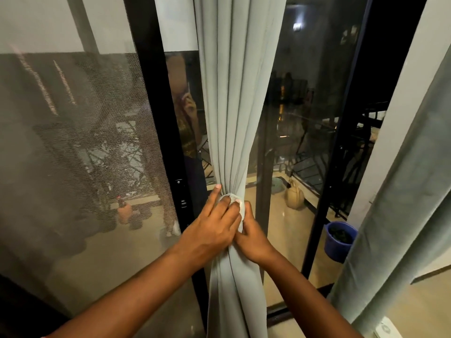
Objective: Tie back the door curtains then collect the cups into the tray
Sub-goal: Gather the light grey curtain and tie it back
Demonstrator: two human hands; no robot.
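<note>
Around the bunched curtain (234,142), left hand (214,225) and right hand (253,237), both gripping its tie-back (240,206).

The single head-worn view looks forward and slightly down from close in front of a glass door (305,142), near enough that the gathered curtain (234,106) runs from top to bottom edge and both forearms reach in from the lower edge of the frame
</note>
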